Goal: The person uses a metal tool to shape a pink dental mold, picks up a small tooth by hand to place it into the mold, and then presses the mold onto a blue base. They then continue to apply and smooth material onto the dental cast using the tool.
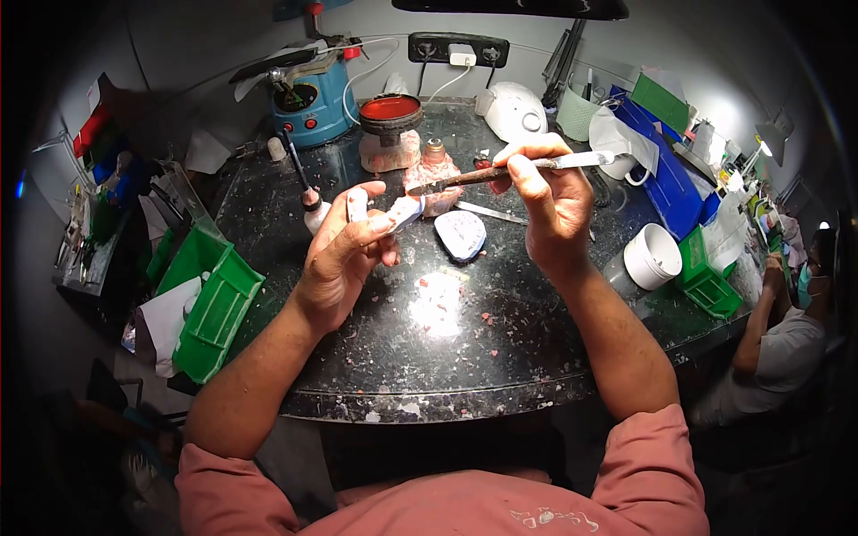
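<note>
Between the two raised hands, above a dark speckled worktop (429, 339), a long thin metal tool (509, 171) ran nearly level, its long axis lying left to right with a slight drop toward the left. The right hand (550, 201) was closed around the pale handle end, thumb and fingers pinching it from above. The darker, stained working tip pointed at the left hand (344, 255), stopping just beside the small white piece (404, 212) that this hand gripped between thumb and curled fingers. So the piece lay to the left of the tool tip, close but seemingly not quite touching it; the left hand was the nearer one to the piece, the right hand well back along the shaft.

Just beyond the hands stood a pinkish lump (433, 179) and a red-filled dish on a stand (391, 112), with a blue machine (308, 103) further behind the left hand. Below the tool lay a pale oval object (460, 234). A white round cup (652, 255) sat out to the right of the right hand, and green bins (214, 308) out to the left of the left hand. Another person (786, 330) sat at the far right edge.

What the white piece actually was could not be made out, since fingers hid most of it. Whether the tip touched it was unclear.
</note>
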Demonstrator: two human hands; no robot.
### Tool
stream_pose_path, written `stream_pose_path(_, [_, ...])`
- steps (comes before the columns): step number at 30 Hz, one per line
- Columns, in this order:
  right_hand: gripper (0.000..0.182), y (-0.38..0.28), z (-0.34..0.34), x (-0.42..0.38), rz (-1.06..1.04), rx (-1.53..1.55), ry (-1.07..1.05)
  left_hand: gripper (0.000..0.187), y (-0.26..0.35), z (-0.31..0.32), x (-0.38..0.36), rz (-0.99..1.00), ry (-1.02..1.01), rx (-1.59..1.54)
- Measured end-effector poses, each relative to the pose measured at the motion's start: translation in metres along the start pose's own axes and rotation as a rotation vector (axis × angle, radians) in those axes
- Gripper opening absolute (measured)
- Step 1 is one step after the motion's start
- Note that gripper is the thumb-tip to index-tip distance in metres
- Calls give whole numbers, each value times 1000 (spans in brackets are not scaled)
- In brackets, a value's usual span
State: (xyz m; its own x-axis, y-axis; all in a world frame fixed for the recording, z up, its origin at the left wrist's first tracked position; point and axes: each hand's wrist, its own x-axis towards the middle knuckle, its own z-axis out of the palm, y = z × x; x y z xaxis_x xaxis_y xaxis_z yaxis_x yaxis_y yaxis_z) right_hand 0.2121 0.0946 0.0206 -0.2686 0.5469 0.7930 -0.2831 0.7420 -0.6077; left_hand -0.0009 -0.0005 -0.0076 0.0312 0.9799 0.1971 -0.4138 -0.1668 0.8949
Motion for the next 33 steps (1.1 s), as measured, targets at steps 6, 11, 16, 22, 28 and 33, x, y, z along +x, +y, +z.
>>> stream_pose_path(6, [10, -1, 3, -1, -18, -60, 25, 58, 2, -1, 0, 25, -3, -51])
stream_pose_path(11, [11, -4, 3, -1, -19, -33, 67, 61, 0, 0, 0, 27, 22, 5])
stream_pose_path(16, [16, -1, -4, 13, -27, -51, 220, 64, -3, -4, 1, 99, 16, 269])
stream_pose_path(22, [14, 34, 2, 64, 31, -113, 130, 71, -11, 3, -6, 313, 99, 698])
stream_pose_path(28, [15, 61, 13, 72, 99, -99, 68, 70, -2, 3, -5, 468, 140, 1013])
stream_pose_path(33, [18, 59, 3, 61, 153, 13, 148, 90, -1, 9, -5, 369, 65, 706])
